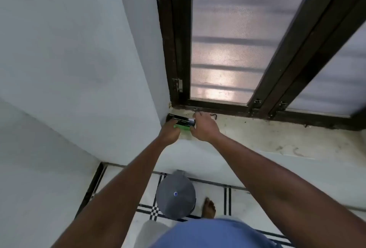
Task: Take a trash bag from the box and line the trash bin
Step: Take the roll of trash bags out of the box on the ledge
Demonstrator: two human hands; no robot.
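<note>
Step in hand: drawing a bag out of the small black-and-green cardboard box that sits on the pale stone window ledge, in the corner against the white wall.
Doing it well: I judge one hand should pin the box against the ledge while the other pulls a single bag straight out, slowly, so the roll does not follow.
Left hand: arm stretched forward, fingers curled onto the box's near left end, gripping it.
Right hand: arm extended, wrist bent, fingers curled over the box's right end; whether they pinch a bag cannot be told.
Bin: grey round lidded trash bin on the tiled floor below, lid closed, not yet lined.
</note>
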